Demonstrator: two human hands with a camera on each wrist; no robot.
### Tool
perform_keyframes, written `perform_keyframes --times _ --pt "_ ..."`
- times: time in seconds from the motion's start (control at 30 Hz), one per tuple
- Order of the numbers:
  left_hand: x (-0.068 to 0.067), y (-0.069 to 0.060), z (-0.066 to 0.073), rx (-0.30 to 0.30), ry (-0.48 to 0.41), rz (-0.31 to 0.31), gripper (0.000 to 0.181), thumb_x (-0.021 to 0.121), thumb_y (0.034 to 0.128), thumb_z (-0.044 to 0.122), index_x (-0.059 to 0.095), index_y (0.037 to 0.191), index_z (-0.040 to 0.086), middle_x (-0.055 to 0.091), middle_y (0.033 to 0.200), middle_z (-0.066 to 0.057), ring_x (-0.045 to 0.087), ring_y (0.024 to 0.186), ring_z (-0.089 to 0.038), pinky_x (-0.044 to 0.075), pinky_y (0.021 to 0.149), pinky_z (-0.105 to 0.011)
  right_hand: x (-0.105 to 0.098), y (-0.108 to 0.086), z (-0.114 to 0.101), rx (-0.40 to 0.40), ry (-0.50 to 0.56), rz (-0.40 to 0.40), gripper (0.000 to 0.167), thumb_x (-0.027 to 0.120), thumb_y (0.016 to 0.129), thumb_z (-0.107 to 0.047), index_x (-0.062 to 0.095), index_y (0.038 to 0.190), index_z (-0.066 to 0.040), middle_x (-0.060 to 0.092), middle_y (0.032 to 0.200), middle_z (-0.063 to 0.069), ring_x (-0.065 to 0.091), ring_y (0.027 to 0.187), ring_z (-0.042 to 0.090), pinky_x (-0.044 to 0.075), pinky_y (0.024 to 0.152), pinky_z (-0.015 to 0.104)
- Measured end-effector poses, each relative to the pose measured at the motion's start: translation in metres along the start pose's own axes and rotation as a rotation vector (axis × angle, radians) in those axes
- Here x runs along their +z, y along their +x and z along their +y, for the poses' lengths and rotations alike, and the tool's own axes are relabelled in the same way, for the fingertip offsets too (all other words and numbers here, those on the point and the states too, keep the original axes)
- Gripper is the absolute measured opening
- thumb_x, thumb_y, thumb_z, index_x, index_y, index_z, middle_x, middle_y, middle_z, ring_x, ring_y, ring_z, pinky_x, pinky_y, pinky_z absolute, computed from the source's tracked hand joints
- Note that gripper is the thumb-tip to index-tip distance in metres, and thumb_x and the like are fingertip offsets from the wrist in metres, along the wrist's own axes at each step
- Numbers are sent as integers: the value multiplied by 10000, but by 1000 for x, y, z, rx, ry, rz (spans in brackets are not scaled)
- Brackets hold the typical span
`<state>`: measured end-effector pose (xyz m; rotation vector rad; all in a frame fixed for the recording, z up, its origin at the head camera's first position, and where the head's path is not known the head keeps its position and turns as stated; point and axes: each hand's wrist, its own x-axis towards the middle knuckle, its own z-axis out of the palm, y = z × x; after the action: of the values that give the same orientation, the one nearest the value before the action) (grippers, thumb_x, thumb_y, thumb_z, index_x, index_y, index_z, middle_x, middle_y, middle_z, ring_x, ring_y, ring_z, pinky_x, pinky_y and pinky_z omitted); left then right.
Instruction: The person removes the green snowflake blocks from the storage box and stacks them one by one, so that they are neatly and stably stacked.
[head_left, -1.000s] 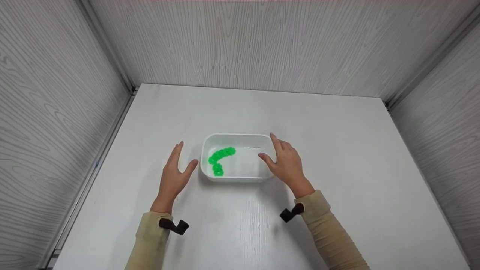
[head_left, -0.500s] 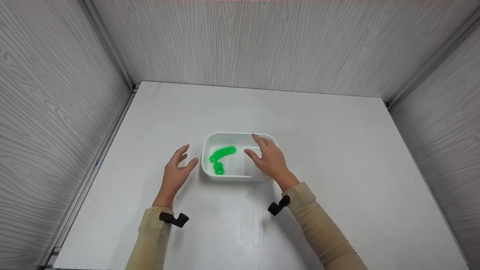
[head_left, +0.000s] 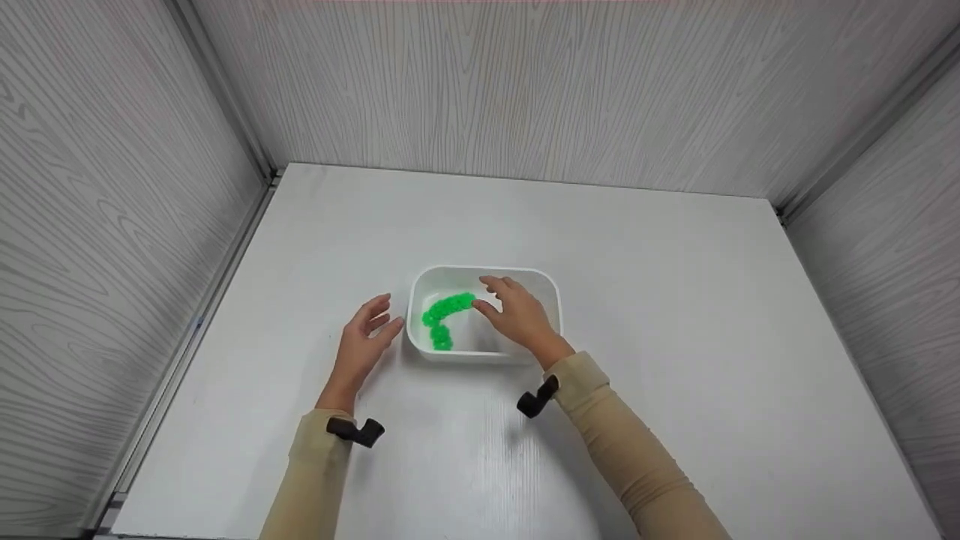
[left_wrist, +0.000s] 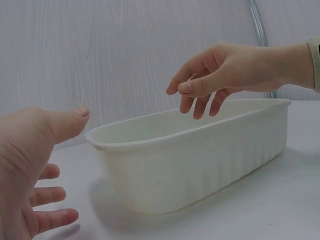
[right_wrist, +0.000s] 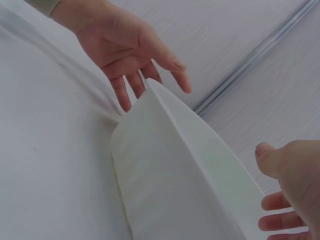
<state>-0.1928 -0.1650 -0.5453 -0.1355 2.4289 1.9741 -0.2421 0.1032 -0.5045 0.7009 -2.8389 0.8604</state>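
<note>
A white rectangular tub (head_left: 487,357) stands on the table, with a bent green knobbly strip (head_left: 450,306) lying in its left part. My right hand (head_left: 517,315) hangs over the tub, fingers loosely bent and thumb tip beside the strip's right end; the left wrist view shows that hand (left_wrist: 235,70) above the rim, holding nothing. Just left of the tub is my left hand (head_left: 360,349), fingers relaxed and apart, its thumb close to the wall (left_wrist: 150,175). Whether that thumb touches the tub, I cannot tell.
The white table (head_left: 675,300) is enclosed by pale wood-grain panels at the back (head_left: 525,90), left (head_left: 112,225) and right (head_left: 892,225). A metal strip (head_left: 187,322) runs along the left edge. A dark device (head_left: 538,397) is fixed at each sleeve cuff.
My right hand has moved left, from the tub's right end to over its middle. My left hand has shifted slightly right, and its fingers are more bent. The strip lies as before.
</note>
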Motion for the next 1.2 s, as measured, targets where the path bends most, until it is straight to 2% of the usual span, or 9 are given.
perform_keyframes --times 0.17,0.3,0.43,0.53,0.67,0.93,1.17,1.2 --pt "1 2 -3 -21 -23 -28 629 678 843 386 437 1387 181 433 1389 -60 410 1269 -230 411 985 -410 6 9 1 46 51 -73 464 618 901 -326 542 1282 -72 591 1113 100 587 988 247 498 801 386" --pt "4 4 -5 -33 -80 -77 614 681 858 302 421 1398 166 418 1402 -90 403 1270 -241 447 941 -416 11 16 4 97 60 -130 439 628 898 -301 558 1265 -71 590 1110 100 580 982 236 492 804 372" --pt "6 5 -9 -42 -119 -115 608 681 863 230 415 1402 138 418 1393 -125 406 1260 -273 494 873 -395 16 20 5 134 22 -179 418 634 896 -289 570 1250 -78 577 1119 86 573 1001 223 487 812 363" --pt "6 5 -9 -39 -117 -110 602 695 851 240 439 1387 144 457 1352 -98 439 1228 -254 512 839 -357 18 23 5 140 -25 -203 408 632 897 -286 574 1248 -85 564 1136 81 567 1028 219 484 827 361" --pt "7 2 -10 -1 -110 -86 579 708 837 285 477 1356 176 502 1295 -61 484 1176 -211 521 813 -353 22 28 6 148 -47 -219 393 637 895 -271 580 1237 -87 557 1145 83 564 1045 213 482 838 358" --pt "12 4 -15 53 -166 -132 478 678 866 242 525 1318 216 524 1276 -69 504 1164 -211 514 793 -357 33 34 13 207 -84 -256 372 653 882 -258 603 1209 -89 575 1102 77 556 1011 203 479 832 357" --pt "7 -1 4 36 -180 -188 485 612 908 128 464 1370 113 470 1339 -173 461 1216 -275 481 851 -390 40 39 12 203 -124 -228 388 662 875 -274 609 1211 -86 559 1115 78 517 1005 200 464 841 344" --pt "7 -1 4 48 -181 -190 487 610 910 127 461 1373 105 470 1336 -182 461 1216 -285 483 844 -382 41 39 12 201 -128 -222 394 661 876 -278 608 1215 -84 553 1117 79 510 1005 200 459 846 342"
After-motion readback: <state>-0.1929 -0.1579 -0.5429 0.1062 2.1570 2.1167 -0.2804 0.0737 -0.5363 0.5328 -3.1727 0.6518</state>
